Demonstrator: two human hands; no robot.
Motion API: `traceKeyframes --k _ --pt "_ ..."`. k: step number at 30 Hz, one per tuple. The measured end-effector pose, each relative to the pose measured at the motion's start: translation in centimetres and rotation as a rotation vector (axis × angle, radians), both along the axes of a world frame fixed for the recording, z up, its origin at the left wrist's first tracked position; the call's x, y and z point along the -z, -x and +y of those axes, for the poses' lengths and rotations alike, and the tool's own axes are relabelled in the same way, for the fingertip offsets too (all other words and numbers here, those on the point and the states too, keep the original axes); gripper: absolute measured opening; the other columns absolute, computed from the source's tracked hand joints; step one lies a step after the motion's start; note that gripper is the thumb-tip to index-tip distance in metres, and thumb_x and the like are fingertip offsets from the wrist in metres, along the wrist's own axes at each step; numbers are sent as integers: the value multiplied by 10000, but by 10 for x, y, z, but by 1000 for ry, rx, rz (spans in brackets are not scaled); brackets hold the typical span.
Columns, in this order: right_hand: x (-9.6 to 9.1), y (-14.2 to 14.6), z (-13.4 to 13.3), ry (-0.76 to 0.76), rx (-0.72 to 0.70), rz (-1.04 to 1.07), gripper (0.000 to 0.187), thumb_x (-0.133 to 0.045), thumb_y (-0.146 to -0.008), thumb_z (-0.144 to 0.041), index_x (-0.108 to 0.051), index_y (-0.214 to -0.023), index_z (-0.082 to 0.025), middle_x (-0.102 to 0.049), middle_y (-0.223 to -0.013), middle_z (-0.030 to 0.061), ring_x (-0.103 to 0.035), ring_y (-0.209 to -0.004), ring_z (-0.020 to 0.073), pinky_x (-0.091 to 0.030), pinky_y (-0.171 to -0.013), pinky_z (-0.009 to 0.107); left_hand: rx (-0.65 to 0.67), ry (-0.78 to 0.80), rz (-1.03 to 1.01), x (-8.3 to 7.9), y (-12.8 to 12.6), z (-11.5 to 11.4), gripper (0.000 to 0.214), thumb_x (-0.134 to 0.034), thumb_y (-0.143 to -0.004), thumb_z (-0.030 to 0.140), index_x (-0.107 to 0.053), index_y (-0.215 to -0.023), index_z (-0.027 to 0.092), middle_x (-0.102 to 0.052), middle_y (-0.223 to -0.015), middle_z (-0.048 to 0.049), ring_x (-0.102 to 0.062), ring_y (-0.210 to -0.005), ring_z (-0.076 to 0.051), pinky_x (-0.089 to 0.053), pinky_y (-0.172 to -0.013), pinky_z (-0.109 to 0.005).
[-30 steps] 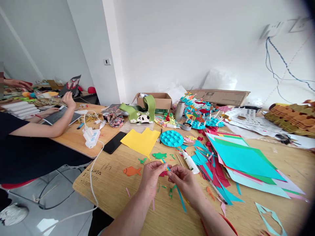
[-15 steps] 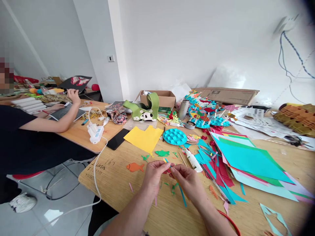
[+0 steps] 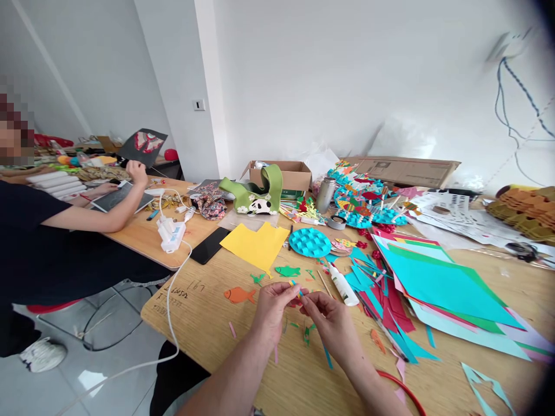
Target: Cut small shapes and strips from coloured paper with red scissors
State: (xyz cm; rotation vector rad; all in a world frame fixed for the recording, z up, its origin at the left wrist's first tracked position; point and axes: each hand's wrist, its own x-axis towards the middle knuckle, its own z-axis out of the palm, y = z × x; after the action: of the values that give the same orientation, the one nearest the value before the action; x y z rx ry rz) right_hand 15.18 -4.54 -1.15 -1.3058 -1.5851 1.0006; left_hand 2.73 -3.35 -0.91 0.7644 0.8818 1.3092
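Left hand (image 3: 272, 312), right hand (image 3: 332, 323): fingers (image 3: 299, 293) closed on small paper strip (image 3: 295, 286) above counter (image 3: 195, 323); shaping underway, steady pinching needed next.

left hand (image 3: 272, 315) and right hand (image 3: 332, 326) pinch a thin paper strip (image 3: 296, 286) above a wooden table (image 3: 203, 329).

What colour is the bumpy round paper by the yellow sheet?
The paper disc is turquoise with raised diamonds, best in the head view.

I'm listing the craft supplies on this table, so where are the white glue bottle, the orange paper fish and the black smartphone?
white glue bottle (image 3: 342, 286): head view, on the bottle's body.
orange paper fish (image 3: 236, 295): head view, on the fish's middle.
black smartphone (image 3: 209, 245): head view, on its dark face.
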Motion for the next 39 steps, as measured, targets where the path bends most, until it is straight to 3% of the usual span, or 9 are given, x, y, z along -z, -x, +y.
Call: traceKeyframes --k 27,33,39 --pt "0 1 0 32 -15 95 405 -553 -778 -523 -658 -741 -133 -678 -720 84 -601 -692 201 -461 -628 282 16 4 -79 1 -2 0 233 -741 -627 315 -718 -665 86 -681 -676 -109 -588 -604 -163 -459 -584 -283" --pt "-7 2 -3 63 -22 109 478 -470 -814 -564 -653 -697 -138 -666 -683 58 -606 -670 194 -453 -582 260 16 -6 -68 1 -2 -1 238 -734 -632 327 -725 -686 96 -675 -644 -90 -566 -538 -142 -461 -562 -282" --pt "-1 3 -2 49 4 78 426 -558 -767 -545 -665 -752 -133 -680 -714 86 -610 -671 196 -464 -598 274 -10 13 -40 3 -2 -1 227 -739 -625 323 -725 -669 100 -688 -675 -103 -598 -622 -164 -471 -599 -277"
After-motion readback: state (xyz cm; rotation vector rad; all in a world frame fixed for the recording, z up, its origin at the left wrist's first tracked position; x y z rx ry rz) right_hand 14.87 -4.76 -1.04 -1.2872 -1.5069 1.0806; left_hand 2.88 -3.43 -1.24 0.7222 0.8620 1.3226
